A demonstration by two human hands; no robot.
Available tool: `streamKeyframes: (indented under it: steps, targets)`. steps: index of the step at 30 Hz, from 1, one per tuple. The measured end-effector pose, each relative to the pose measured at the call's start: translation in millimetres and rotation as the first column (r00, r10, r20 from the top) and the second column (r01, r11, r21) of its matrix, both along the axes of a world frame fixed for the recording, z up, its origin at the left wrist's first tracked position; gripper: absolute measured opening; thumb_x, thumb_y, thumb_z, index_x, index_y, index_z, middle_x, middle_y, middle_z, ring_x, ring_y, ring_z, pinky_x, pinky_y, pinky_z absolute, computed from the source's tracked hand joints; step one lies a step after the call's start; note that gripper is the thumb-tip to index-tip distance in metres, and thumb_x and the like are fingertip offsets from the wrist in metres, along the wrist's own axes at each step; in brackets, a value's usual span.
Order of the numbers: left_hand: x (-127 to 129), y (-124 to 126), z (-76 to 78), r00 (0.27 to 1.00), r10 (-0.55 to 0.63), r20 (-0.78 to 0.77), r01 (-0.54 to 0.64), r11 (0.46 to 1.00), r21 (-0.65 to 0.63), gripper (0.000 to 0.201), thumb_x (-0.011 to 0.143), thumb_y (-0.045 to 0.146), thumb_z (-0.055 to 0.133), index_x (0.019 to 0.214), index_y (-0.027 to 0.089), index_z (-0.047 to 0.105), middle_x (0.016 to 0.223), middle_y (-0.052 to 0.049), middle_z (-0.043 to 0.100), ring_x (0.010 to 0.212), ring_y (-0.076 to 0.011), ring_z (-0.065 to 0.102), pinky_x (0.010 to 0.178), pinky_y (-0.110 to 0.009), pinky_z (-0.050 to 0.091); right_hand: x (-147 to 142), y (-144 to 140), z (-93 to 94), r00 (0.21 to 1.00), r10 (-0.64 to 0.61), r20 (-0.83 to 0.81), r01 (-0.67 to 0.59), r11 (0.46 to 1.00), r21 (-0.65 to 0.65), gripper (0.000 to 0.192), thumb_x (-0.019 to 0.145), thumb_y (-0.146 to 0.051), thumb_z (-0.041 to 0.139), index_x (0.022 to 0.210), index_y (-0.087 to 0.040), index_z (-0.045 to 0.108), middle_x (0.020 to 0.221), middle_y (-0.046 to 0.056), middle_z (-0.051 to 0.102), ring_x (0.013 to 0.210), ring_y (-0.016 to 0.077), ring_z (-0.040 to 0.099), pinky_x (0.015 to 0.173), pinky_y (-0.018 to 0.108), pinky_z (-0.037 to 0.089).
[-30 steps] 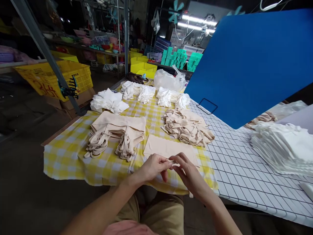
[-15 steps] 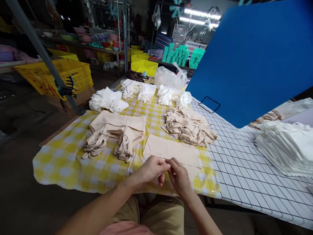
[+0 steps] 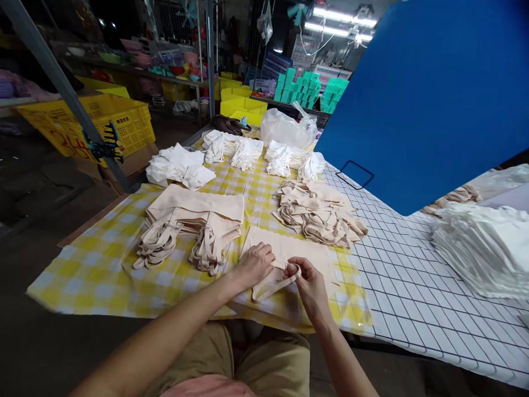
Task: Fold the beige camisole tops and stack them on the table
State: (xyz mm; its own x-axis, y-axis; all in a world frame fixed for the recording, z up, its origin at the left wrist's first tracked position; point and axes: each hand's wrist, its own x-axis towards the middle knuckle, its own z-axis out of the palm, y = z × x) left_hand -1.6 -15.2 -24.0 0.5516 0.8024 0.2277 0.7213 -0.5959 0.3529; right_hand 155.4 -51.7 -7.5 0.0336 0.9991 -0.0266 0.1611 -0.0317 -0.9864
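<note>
A beige strap [image 3: 276, 285] is pinched by the right hand [image 3: 309, 284]; the beige cloth [image 3: 289, 255], near the tabletop [image 3: 413, 298] edge, is now pressed by the left hand [image 3: 254, 264].

A table [image 3: 413, 309] is covered on its left part by a yellow checked cloth [image 3: 103, 264] and on its right by a white gridded sheet (black lines). Beige bag stacks [image 3: 194, 215] are laid near the front edge, white stacks [image 3: 243, 151] toward the far edge.
</note>
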Motion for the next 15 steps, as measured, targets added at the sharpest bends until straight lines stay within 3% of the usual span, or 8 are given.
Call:
streamKeyframes:
  steps: [3,8,15]
  targets:
    - [1,1,0.0,0.998,-0.013,-0.059,0.016,0.998,0.057,0.009,0.082,0.016,0.051,0.083,0.015,0.06,0.088,-0.006,0.058,0.089,-0.0197,0.051,0.075,-0.03,0.044,2,3,-5.1,0.983,0.006,0.186,-0.013,0.999,0.035,0.019,0.074,-0.035,0.053,0.079,-0.017,0.056,0.063,0.002,0.058,0.059,0.016,0.055,0.057,0.027,0.044]
    - [-1,6,-0.8,1.0,0.018,-0.008,-0.018,1.0,0.012,0.011,0.082,0.013,0.051,0.083,0.016,0.062,0.086,-0.005,0.058,0.088,-0.0185,0.051,0.077,-0.03,0.043,1,10,-2.5,0.821,0.031,0.57,-0.164,0.969,0.184,0.018,0.07,-0.014,0.044,0.075,-0.017,0.061,0.068,0.003,0.063,0.061,0.0156,0.056,0.059,0.025,0.041]
    - [-1,14,-6.2,0.987,0.088,0.132,-0.073,0.99,-0.119,0.011,0.079,0.017,0.057,0.081,0.018,0.068,0.083,-0.003,0.058,0.087,-0.0179,0.051,0.077,-0.03,0.042,-5,23,-4.4,0.654,0.047,0.755,-0.315,0.924,0.216,0.018,0.072,-0.007,0.044,0.075,-0.015,0.06,0.072,0.004,0.057,0.058,0.0133,0.05,0.055,0.022,0.036]
